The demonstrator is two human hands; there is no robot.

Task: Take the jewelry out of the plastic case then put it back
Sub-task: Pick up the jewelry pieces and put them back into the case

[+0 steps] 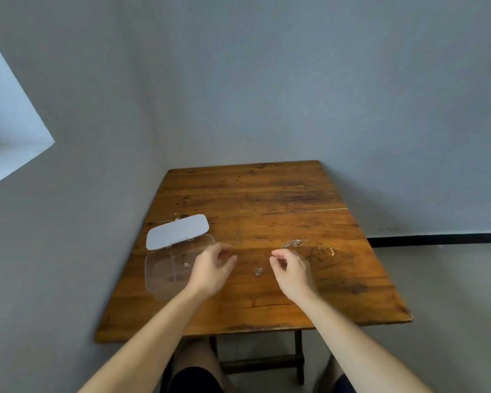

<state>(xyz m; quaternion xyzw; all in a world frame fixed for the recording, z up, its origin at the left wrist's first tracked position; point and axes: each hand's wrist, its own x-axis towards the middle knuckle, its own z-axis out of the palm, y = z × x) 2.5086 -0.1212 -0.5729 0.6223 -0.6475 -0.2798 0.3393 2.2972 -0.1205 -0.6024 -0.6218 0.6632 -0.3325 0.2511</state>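
Right now the right hand [291, 272] hovers above the table with its fingers curled loosely inward, thumb and forefinger near each other but with nothing visibly pinched between them; whether a very fine piece sits there cannot be told. Just to its left, on the bare wood between the two hands, lies a small silver piece [258, 271], closer to the right hand than to the left by a small margin. Beyond the right hand's fingertips, toward the far side, a silver chain [294, 243] lies bunched with its length running roughly left to right, and further right, well apart from the case, sits a small gold piece [328, 249]. The left hand [211, 268] is half open, fingers relaxed and empty, hanging over the near right corner of the clear plastic case [165, 275], whose white lid [177, 231] is swung back flat on the table behind it. At least one tiny item [186, 264] seems to remain in a compartment. So most of the jewelry is out, and the return trip runs leftward from the right hand's side to the case. The wooden table [267, 194] is worn and scuffed, pushed into a corner of plain grey walls, with a lit window opening [9, 131] at the left.
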